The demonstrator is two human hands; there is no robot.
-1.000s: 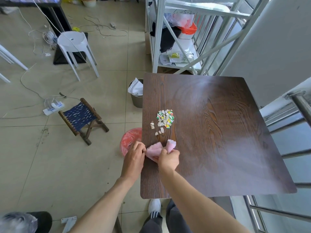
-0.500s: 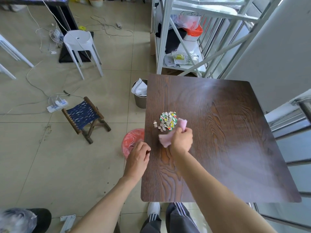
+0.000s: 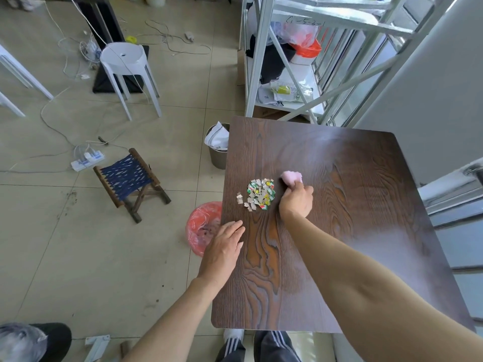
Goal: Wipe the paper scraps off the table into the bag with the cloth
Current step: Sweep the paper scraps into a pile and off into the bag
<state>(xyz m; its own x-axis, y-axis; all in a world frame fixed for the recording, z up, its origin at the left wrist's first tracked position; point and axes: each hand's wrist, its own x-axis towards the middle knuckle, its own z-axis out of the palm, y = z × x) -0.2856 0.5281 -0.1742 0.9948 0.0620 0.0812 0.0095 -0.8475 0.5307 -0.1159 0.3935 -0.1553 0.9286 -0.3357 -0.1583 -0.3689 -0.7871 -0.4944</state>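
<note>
The dark wood-grain surface (image 3: pixel 352 231) filled the right half of the view, standing on a tiled floor (image 3: pixel 78 244). Beyond its far edge rose a white metal shelf rack (image 3: pixel 261 61) loaded with bags and packets. On the floor to the left stood a white plastic stool (image 3: pixel 122 58), and nearer, a low folding stool with a blue woven seat (image 3: pixel 125 173). A grey bin (image 3: pixel 217 152) with white paper in it stood against the far left corner of the surface.

The red bag (image 3: pixel 201 228) sat open on the floor just beside the left edge of the surface, partly under it, near the left hand.

The left hand (image 3: pixel 222 252) lay flat, palm down, over the left edge of the surface, its fingers (image 3: pixel 232 228) spread loosely and holding nothing. The right hand (image 3: pixel 296 201) rested further in, its fingers curled tightly around the pink cloth (image 3: pixel 291 177); a bunched end of the cloth stuck out past the knuckles on the far side of the hand.

The paper scraps (image 3: pixel 261 193) lay in a small heap of white, green, yellow and red bits just to the left of the right hand, between it and the left edge. A few loose scraps (image 3: pixel 244 201) lay scattered on the heap's left side, nearer the edge and the bag below.
</note>
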